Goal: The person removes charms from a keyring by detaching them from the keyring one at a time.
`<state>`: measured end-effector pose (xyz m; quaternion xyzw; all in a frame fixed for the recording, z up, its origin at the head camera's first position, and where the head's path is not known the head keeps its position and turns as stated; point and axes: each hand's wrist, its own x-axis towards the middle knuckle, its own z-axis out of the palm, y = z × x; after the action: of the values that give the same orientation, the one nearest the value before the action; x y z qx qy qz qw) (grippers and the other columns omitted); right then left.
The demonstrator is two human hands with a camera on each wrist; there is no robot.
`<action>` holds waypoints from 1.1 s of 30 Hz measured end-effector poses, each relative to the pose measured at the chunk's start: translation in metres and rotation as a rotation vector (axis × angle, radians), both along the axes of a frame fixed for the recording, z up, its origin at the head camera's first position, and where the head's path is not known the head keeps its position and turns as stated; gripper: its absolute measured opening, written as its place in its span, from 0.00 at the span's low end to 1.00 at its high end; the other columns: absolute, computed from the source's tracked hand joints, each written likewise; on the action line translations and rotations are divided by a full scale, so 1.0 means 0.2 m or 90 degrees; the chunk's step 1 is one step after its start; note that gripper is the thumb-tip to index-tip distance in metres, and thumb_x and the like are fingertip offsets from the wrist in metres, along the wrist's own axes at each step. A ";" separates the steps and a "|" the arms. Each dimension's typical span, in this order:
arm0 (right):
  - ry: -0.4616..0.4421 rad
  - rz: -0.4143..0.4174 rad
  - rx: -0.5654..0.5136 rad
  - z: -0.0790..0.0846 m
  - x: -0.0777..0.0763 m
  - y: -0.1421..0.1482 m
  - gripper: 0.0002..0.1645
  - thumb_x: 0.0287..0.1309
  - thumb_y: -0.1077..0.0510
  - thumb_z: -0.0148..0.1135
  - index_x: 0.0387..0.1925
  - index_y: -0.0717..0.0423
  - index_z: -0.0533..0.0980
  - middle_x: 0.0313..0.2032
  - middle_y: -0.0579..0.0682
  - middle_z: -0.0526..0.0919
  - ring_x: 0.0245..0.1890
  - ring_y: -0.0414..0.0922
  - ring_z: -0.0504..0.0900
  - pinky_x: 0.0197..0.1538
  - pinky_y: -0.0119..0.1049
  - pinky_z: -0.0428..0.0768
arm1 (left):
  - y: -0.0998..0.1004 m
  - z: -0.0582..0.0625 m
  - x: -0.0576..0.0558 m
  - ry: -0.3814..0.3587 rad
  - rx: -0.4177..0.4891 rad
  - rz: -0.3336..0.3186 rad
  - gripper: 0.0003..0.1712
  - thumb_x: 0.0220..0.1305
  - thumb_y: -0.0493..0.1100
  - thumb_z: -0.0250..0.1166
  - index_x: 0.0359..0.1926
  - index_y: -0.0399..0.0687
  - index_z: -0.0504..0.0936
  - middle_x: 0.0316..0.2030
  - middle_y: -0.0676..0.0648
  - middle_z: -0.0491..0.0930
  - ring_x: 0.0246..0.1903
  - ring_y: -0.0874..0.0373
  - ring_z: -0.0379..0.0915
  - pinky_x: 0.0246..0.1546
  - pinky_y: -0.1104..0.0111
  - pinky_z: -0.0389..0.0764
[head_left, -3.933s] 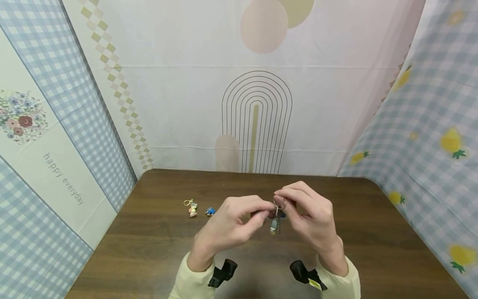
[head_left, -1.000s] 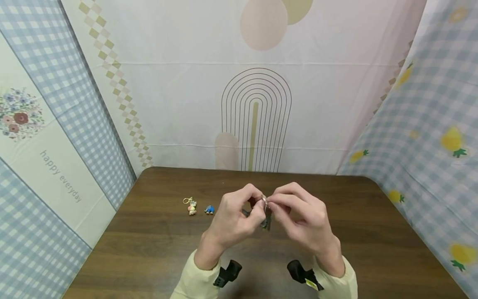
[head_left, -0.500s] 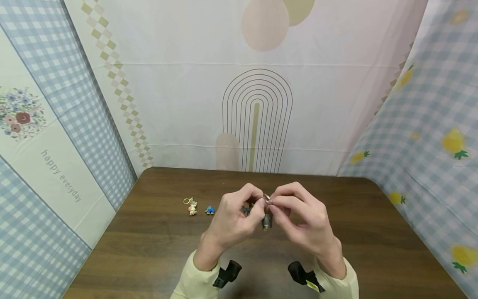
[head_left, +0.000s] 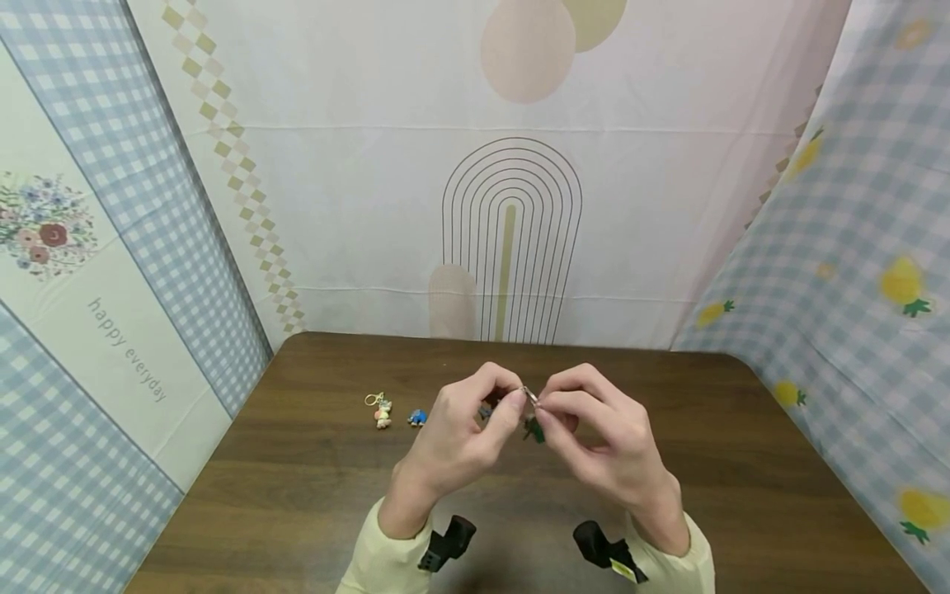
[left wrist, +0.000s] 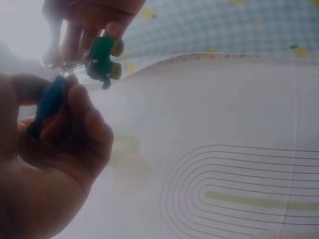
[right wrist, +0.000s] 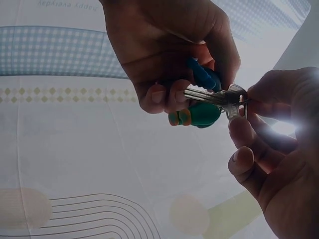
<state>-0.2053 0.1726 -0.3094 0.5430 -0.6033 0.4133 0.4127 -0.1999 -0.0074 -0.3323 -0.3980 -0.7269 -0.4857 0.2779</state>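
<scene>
Both hands meet above the table, fingertips at a metal key ring [head_left: 530, 396]. My left hand [head_left: 463, 421] pinches one side of the ring, and a blue charm [left wrist: 49, 104] lies inside its curled fingers. From the other side, my right hand [head_left: 597, 421] pinches the ring between thumb and fingers. Silver keys [right wrist: 219, 98] stick out sideways from the ring in the right wrist view, pointing toward the left hand. A green animal figure [left wrist: 101, 59] with yellow feet hangs beside them. Fingertips hide part of the ring.
On the brown wooden table [head_left: 312, 487], left of the hands, lie a small figure keychain [head_left: 382, 412] with a gold ring and a little blue figure [head_left: 417, 418]. Patterned cloth [head_left: 356, 206] hangs behind the table and on both sides.
Both hands have shifted slightly left since the earliest frame, and the left fingers now pinch the ring. The hanging pieces have turned; the green figure now shows below the ring.
</scene>
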 end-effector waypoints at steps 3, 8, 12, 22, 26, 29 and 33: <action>-0.003 0.000 0.005 0.00 0.00 0.00 0.10 0.65 0.63 0.58 0.29 0.65 0.78 0.31 0.55 0.76 0.27 0.39 0.71 0.29 0.22 0.70 | 0.00 0.00 0.00 0.002 0.000 -0.003 0.04 0.71 0.36 0.54 0.39 0.44 0.75 0.26 0.52 0.76 0.25 0.66 0.69 0.27 0.80 0.73; -0.002 0.000 0.006 -0.01 0.00 0.00 0.10 0.65 0.63 0.58 0.29 0.65 0.78 0.30 0.54 0.76 0.27 0.38 0.71 0.30 0.21 0.70 | 0.00 0.00 0.00 0.008 0.002 -0.006 0.03 0.71 0.35 0.55 0.40 0.44 0.75 0.28 0.51 0.77 0.26 0.64 0.70 0.27 0.77 0.75; 0.000 0.003 0.004 -0.01 0.00 0.00 0.10 0.65 0.63 0.59 0.28 0.65 0.77 0.29 0.54 0.76 0.27 0.37 0.71 0.29 0.21 0.70 | 0.01 0.00 0.00 0.014 0.006 -0.007 0.03 0.71 0.35 0.54 0.40 0.45 0.75 0.30 0.50 0.78 0.28 0.65 0.72 0.27 0.73 0.78; -0.001 0.005 0.007 -0.01 0.00 -0.01 0.10 0.65 0.63 0.59 0.29 0.65 0.78 0.26 0.51 0.76 0.26 0.37 0.71 0.28 0.22 0.70 | 0.02 0.00 0.00 0.048 0.010 0.011 0.03 0.71 0.38 0.55 0.39 0.47 0.75 0.30 0.54 0.77 0.29 0.68 0.71 0.30 0.77 0.77; -0.009 0.004 0.010 -0.02 0.00 -0.01 0.10 0.65 0.63 0.59 0.29 0.64 0.78 0.26 0.51 0.76 0.26 0.37 0.71 0.27 0.23 0.70 | 0.02 0.00 0.00 0.064 0.008 0.014 0.03 0.70 0.37 0.56 0.39 0.47 0.76 0.30 0.54 0.77 0.29 0.69 0.71 0.30 0.79 0.76; -0.010 0.002 0.009 -0.02 0.00 -0.01 0.10 0.65 0.63 0.59 0.29 0.64 0.78 0.26 0.51 0.76 0.26 0.37 0.71 0.27 0.22 0.70 | 0.02 0.01 0.00 0.079 0.006 0.016 0.03 0.69 0.36 0.57 0.39 0.47 0.76 0.30 0.54 0.77 0.29 0.69 0.71 0.30 0.81 0.75; -0.012 -0.001 0.011 -0.02 0.00 -0.01 0.10 0.65 0.63 0.59 0.29 0.64 0.78 0.27 0.51 0.76 0.26 0.36 0.71 0.29 0.20 0.69 | 0.02 0.01 0.00 0.090 0.003 0.014 0.04 0.69 0.35 0.57 0.39 0.47 0.76 0.29 0.54 0.76 0.29 0.69 0.70 0.31 0.82 0.74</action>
<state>-0.2059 0.1700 -0.3136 0.5421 -0.6112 0.4127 0.4027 -0.1996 -0.0038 -0.3300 -0.4223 -0.7087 -0.4551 0.3349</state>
